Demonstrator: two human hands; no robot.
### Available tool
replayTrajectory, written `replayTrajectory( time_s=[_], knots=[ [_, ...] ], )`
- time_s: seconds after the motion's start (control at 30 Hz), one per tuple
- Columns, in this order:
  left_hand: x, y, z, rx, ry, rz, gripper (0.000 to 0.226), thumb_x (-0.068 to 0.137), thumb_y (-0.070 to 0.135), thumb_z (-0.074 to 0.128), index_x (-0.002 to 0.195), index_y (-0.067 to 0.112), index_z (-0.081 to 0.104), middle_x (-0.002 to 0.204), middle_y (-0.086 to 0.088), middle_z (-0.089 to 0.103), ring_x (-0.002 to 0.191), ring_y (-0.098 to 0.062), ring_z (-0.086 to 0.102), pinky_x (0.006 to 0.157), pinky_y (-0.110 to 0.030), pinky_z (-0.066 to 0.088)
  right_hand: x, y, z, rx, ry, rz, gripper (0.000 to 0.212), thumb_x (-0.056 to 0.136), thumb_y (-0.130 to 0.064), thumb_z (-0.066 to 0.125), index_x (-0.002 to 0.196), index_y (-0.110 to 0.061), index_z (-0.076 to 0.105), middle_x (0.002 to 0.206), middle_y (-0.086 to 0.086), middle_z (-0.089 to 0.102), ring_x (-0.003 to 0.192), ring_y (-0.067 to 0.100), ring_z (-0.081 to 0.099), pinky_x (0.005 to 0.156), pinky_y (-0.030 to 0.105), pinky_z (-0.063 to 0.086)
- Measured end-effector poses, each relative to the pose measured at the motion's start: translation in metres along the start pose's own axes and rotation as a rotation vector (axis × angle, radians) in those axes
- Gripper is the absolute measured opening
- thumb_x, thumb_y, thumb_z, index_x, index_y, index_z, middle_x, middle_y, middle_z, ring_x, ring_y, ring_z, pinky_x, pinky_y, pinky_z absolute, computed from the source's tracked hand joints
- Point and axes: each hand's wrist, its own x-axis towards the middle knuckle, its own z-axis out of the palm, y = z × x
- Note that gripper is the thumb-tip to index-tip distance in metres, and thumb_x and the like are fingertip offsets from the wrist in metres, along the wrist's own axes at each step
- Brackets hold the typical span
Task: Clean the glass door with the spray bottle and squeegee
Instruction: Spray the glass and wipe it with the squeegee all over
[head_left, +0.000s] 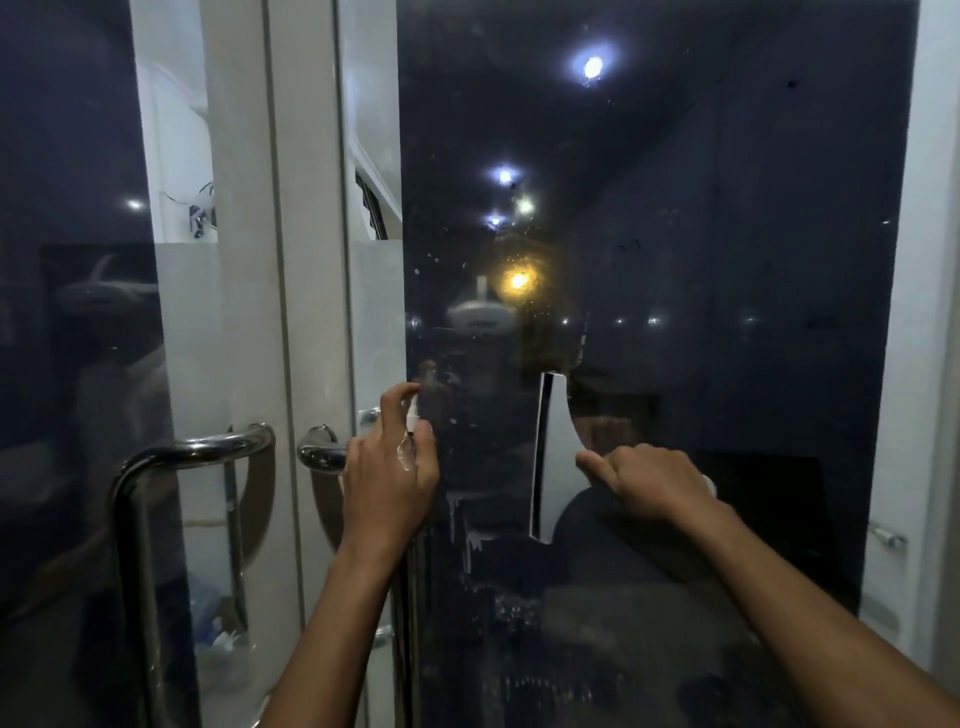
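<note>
The glass door (649, 218) fills the view, its dark pane wet with drips low down. The left hand (389, 467) grips the spray bottle (412, 415), nozzle aimed at the pane — forefinger on top, apparently to pump. The right hand (649, 483) clasps the squeegee (553, 457), blade upright against the glass — probably ready to wipe.

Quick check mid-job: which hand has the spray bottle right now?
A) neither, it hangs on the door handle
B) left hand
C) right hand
B: the left hand grips the small spray bottle, forefinger on its top, while the right hand holds the squeegee.
</note>
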Motion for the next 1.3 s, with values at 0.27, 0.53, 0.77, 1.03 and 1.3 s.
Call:
replayTrajectory(
  time_s=[0.27,0.53,0.77,1.03,1.3],
  knots=[
    [0.012,0.0,-0.007,0.004,-0.083,-0.009,0.032,0.103,0.026,0.04,0.134,0.033,0.035,0.069,0.011,0.051,0.068,-0.016,0.056,0.076,-0.056,0.053,0.02,-0.065,-0.022,0.135,0.087,-0.18,0.084,0.092,-0.077,0.008,0.092,-0.024,0.073,0.088,0.005,0.07,0.085,0.029,0.066,0.072,0.039,0.04],
    [0.007,-0.006,-0.012,0.036,-0.017,0.01,0.03,0.104,0.021,0.046,0.133,0.028,0.041,0.061,0.011,0.047,0.067,0.002,0.048,0.088,-0.053,0.047,0.049,-0.099,-0.012,0.011,0.013,-0.26,0.073,0.096,-0.074,0.011,0.084,-0.024,0.064,0.095,0.008,0.071,0.087,0.029,0.066,0.072,0.04,0.037],
    [0.008,-0.008,-0.014,0.021,-0.058,0.032,0.03,0.104,0.021,0.045,0.133,0.028,0.04,0.061,0.013,0.046,0.062,-0.003,0.05,0.08,-0.053,0.048,0.025,-0.028,0.006,0.014,-0.056,-0.028,0.068,0.095,-0.075,0.01,0.086,-0.028,0.058,0.105,0.008,0.07,0.095,0.03,0.064,0.079,0.042,0.043],
    [0.007,-0.007,-0.015,0.024,-0.06,0.027,0.029,0.104,0.021,0.045,0.133,0.026,0.041,0.064,0.016,0.047,0.066,0.002,0.048,0.085,-0.052,0.047,-0.01,-0.006,0.011,0.071,0.031,0.075,0.081,0.087,-0.079,-0.002,0.073,-0.027,0.059,0.078,-0.004,0.063,0.073,0.019,0.06,0.075,0.04,0.045],
    [0.006,-0.009,-0.004,0.061,-0.037,0.007,0.031,0.104,0.024,0.043,0.134,0.031,0.037,0.071,0.014,0.055,0.073,0.007,0.048,0.101,-0.036,0.028,0.008,-0.082,-0.004,0.028,0.082,-0.145,0.074,0.098,-0.071,0.014,0.087,-0.025,0.07,0.087,0.005,0.071,0.085,0.029,0.067,0.07,0.037,0.038]
  ],
)
